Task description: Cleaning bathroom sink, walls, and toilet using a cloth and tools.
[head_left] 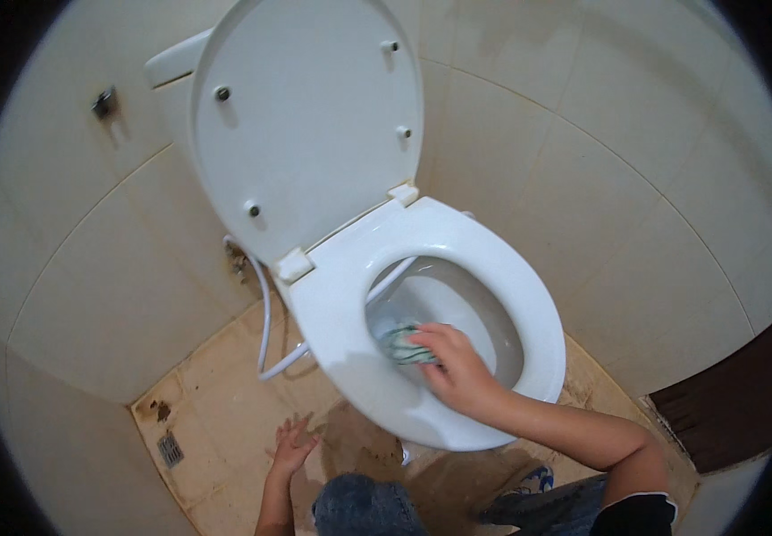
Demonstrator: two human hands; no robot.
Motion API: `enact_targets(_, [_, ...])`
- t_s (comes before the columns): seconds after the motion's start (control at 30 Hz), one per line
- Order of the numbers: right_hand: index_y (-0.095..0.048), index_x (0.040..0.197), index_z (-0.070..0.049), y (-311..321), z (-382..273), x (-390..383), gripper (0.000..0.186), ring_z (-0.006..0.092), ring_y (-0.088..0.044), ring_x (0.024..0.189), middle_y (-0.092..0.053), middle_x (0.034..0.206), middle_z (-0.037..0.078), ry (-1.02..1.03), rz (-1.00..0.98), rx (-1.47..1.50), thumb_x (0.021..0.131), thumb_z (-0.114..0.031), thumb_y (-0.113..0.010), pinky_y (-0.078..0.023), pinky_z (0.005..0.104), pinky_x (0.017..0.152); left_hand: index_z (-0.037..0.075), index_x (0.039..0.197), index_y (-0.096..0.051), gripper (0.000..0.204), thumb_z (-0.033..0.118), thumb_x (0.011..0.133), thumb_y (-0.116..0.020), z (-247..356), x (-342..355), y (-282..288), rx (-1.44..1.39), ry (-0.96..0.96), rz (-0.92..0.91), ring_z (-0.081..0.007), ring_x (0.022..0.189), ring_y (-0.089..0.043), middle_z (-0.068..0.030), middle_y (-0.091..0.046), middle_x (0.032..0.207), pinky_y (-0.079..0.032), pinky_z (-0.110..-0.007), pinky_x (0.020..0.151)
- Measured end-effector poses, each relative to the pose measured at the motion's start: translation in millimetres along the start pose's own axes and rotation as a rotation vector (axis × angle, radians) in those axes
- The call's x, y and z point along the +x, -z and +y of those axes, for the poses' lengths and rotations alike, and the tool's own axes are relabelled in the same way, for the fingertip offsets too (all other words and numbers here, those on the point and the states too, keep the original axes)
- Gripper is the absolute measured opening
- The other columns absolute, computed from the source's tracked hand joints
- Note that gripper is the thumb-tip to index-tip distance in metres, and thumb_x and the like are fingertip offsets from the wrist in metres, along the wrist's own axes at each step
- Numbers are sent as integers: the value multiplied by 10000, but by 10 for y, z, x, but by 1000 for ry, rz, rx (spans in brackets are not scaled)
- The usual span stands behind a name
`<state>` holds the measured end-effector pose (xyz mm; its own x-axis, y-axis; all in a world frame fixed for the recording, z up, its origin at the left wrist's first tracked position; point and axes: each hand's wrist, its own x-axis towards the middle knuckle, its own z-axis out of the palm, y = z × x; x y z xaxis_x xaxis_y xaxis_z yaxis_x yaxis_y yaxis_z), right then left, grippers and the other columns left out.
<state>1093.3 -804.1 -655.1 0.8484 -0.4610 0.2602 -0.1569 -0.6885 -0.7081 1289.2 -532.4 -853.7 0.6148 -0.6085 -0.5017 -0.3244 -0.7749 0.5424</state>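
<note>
My right hand [448,366] reaches over the toilet seat [533,313] into the bowl [457,295], fingers closed on a crumpled pale green cloth [404,345] at the bowl's inner left side. The seat is down and the white lid [306,116] stands raised behind it. A white hose [390,278] runs into the bowl; another loop of white hose [264,326] hangs left of the toilet. My left hand [292,447] is low at the lower left, over the floor, with fingers spread and nothing in them.
Tiled walls [583,188] surround the toilet. A metal wall fitting [104,104] is at the upper left. The stained tan floor [207,411] has a drain grate [171,449]. A dark doorway or panel [717,402] is at the right. My jeans-clad legs show at the bottom.
</note>
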Motion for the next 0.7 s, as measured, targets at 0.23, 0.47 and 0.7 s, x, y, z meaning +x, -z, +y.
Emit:
enact_targets(0.23, [-563,1137,-153,-373,276,1118,420,360,-388,1214,-429,1320,135,478,-109,-208,757,22,-532,-315,426,1024,128,1257,-493,384,257,895,-490,509,51,-51,-573,-210,974,-284,1343,-187,-87,-355,1398,-93,-486,1056])
enact_targets(0.47, [-594,1116,-138,890,1538,877,297,348,-441,1142,-486,1237,180,-95,401,-735,841,-137,-482,-355,419,983,82,1279,-453,393,246,924,-407,989,-301,153,-284,-104,955,-316,1339,-171,-65,-369,1395,-84,-453,1071])
enact_targets(0.7, [-591,1135,-156,1120,955,-718,383,353,-455,1103,-508,1183,159,-22,150,-661,774,-42,-532,-370,415,951,71,1294,-443,455,198,858,-470,1869,-564,302,-165,-696,838,-345,1308,-246,-156,-341,1398,-122,-460,1063])
